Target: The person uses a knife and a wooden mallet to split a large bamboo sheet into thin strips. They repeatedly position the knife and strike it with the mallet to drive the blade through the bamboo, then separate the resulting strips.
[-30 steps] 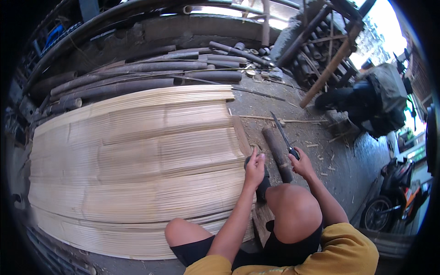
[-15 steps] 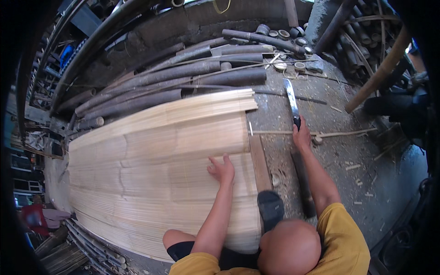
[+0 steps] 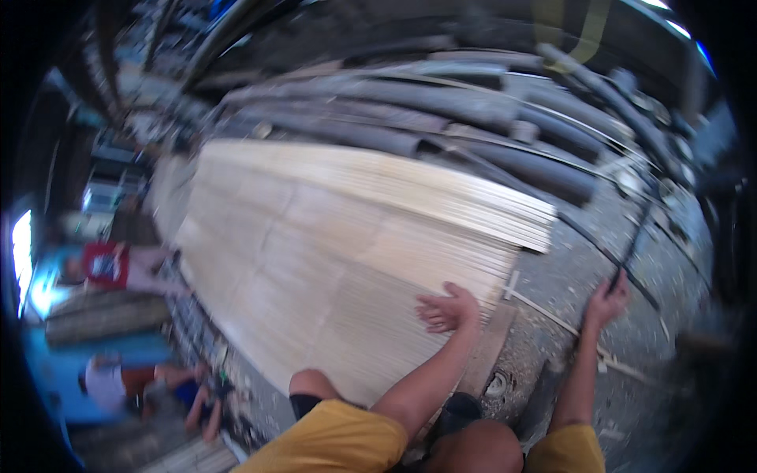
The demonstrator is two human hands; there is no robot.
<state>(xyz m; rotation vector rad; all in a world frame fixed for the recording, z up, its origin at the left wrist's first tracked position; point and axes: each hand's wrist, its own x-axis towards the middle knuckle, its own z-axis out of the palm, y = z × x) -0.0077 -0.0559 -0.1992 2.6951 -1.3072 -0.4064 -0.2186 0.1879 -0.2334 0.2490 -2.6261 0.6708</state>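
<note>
A large pale mat of thin bamboo slats [image 3: 307, 260] lies spread out before me. Near its right edge, my left hand [image 3: 449, 307] is over the slats with fingers apart and nothing held; whether it touches them is hard to tell. Off to the right, above the floor, my right hand [image 3: 607, 303] grips the handle of a long knife [image 3: 635, 236]. Its blade points away from me and looks dark and blurred from this angle. A stack of slats [image 3: 473, 206] forms the mat's raised far edge.
Dark bamboo poles [image 3: 378, 130] lie piled beyond the mat. A board [image 3: 489, 343] runs under its right edge, and a thin stick [image 3: 552, 317] lies on the chip-strewn floor [image 3: 583, 260]. Two other people appear at left, one in a red top [image 3: 106, 264], another in a pale top [image 3: 106, 385].
The view has swung left, bringing two people into sight. My left hand has turned, its fingers spread over the mat. My right hand keeps hold of the knife, whose blade now looks dark.
</note>
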